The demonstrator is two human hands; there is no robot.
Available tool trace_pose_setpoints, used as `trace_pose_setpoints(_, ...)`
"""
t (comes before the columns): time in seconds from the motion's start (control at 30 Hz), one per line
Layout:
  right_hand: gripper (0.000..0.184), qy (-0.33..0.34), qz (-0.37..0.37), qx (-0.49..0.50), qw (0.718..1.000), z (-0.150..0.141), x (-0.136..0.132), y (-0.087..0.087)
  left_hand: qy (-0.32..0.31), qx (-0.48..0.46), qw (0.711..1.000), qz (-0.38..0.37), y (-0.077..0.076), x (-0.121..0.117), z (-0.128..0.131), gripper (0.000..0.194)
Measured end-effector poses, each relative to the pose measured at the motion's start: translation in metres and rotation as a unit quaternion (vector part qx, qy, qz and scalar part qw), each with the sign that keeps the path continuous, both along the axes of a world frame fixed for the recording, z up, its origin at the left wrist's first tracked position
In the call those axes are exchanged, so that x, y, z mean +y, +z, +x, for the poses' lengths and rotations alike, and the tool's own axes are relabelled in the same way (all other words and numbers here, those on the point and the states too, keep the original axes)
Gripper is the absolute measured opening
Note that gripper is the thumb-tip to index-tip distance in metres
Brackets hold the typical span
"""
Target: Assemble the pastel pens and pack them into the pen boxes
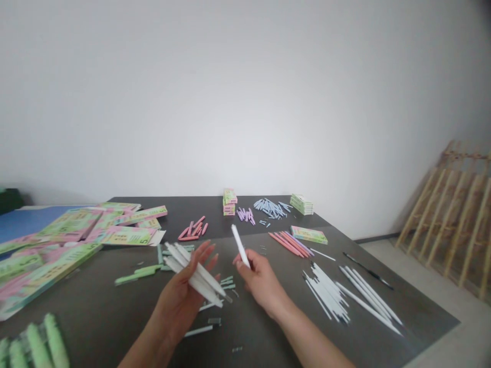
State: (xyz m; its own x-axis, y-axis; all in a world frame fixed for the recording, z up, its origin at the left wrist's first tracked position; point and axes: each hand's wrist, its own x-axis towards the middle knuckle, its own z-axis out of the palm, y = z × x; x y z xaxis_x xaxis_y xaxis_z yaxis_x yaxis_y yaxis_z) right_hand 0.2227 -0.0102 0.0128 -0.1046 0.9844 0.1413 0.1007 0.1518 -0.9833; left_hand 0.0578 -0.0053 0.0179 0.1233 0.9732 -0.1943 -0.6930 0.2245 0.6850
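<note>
My left hand (180, 296) holds a bundle of several white pen barrels (194, 273) fanned across its palm, above the dark table (268, 332). My right hand (259, 278) pinches a single white pen barrel (240, 245) that points up and away, just right of the bundle. Green pen parts (138, 273) and small green caps lie on the table under and left of my hands. White thin refills (330, 296) lie in a loose heap to the right of my right hand.
Flat green and pink cartons (76, 230) cover the left of the table. Pink caps (194, 230), purple caps (245, 214), blue caps (270, 207), small box stacks (229, 202), pink pens (289, 243) lie further back. Wooden racks (452, 225) lean on the right wall.
</note>
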Motion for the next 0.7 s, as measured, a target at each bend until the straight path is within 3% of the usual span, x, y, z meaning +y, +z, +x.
trace_pose_setpoints(0.17,0.033,0.081,-0.019,-0.042,0.996,-0.019,0.005,0.001,0.041,0.009,0.998,0.045,0.002,0.006,-0.003,0.025)
trace_pose_setpoints(0.33,0.036,0.084,-0.052,-0.016,0.995,-0.028,0.023,-0.001,0.022,0.083,0.993,0.078,0.006,0.007,-0.011,0.041)
trace_pose_setpoints(0.43,0.038,0.09,-0.086,0.01,0.992,-0.023,0.031,-0.002,0.031,0.147,0.985,0.083,0.008,0.012,-0.025,0.045)
trace_pose_setpoints(0.53,0.041,0.106,-0.121,0.031,0.987,-0.013,0.035,-0.002,0.04,0.193,0.976,0.091,0.01,0.017,-0.038,0.032)
trace_pose_setpoints(0.7,0.042,0.148,-0.181,0.045,0.971,0.011,0.04,-0.003,0.055,0.266,0.956,0.107,0.015,0.024,-0.048,0.036)
